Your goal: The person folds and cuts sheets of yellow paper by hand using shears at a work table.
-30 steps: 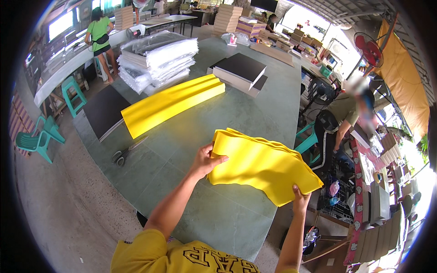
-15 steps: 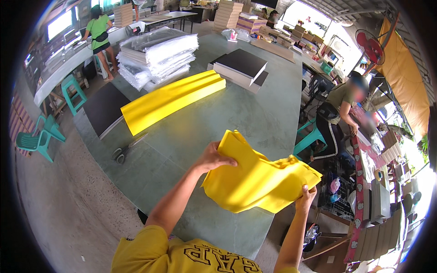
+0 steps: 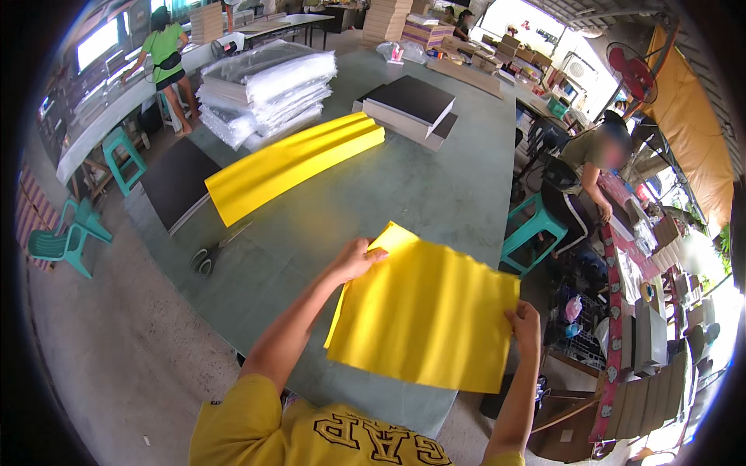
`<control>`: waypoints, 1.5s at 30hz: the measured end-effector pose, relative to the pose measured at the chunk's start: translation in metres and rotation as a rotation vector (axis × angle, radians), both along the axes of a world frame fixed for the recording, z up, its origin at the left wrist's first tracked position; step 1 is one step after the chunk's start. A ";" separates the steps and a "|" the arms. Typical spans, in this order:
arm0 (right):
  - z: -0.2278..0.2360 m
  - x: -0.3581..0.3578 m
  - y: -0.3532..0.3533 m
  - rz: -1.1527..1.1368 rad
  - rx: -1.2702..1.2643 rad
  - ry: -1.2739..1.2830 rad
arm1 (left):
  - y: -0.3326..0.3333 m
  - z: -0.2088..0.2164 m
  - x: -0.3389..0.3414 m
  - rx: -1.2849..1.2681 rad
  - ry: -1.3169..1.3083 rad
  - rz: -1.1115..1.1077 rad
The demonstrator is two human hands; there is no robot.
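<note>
Between my two hands a stack of yellow fabric sheets (image 3: 423, 311) is held over the near part of the green table (image 3: 311, 248). My left hand (image 3: 359, 259) grips its upper left edge, thumb on top. At the right edge, my right hand (image 3: 525, 326) is closed on the sheets. Gentle waves run across the fabric, and its layers show along the left side. Farther off, a longer folded yellow cloth (image 3: 295, 165) lies on the table. Black-handled scissors (image 3: 214, 252) rest to the left of my left hand.
Plastic-wrapped stacks (image 3: 268, 89) stand at the far left of the table. Black-topped boards (image 3: 410, 102) lie beyond the cloth, and another black board (image 3: 177, 182) is at the left edge. A co-worker (image 3: 594, 167) bends over a bench at right, near a green stool (image 3: 536, 233).
The yellow sheets were bunched and sagging; now they are spread flatter between my hands. My right hand has lowered slightly along the right edge.
</note>
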State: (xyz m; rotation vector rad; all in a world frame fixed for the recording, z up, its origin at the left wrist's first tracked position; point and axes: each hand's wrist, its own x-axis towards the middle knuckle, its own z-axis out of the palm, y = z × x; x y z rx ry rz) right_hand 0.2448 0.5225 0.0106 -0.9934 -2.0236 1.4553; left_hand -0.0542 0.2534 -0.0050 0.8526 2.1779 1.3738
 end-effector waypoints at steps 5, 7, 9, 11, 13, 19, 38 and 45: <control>-0.013 -0.028 -0.011 0.053 0.568 -0.089 | 0.021 0.002 0.026 -0.045 0.206 -0.192; 0.018 -0.084 -0.064 0.310 0.651 -0.084 | 0.007 0.010 0.025 -0.009 0.040 -0.235; 0.037 -0.125 -0.100 0.502 0.727 0.113 | 0.001 0.024 0.026 0.104 0.012 -0.312; 0.044 -0.134 -0.096 0.536 0.535 -0.047 | 0.013 0.035 0.036 0.007 0.191 -0.422; 0.043 -0.135 -0.080 0.575 0.421 -0.051 | 0.018 0.041 0.038 0.021 0.360 -0.454; 0.014 -0.143 -0.093 0.519 -0.082 0.155 | 0.004 0.006 0.031 0.107 0.042 -0.088; -0.009 -0.133 -0.092 0.411 0.074 0.251 | 0.019 -0.014 0.066 0.284 0.226 -0.067; -0.019 -0.137 -0.086 0.389 0.379 0.188 | 0.018 -0.019 0.080 0.228 0.290 -0.088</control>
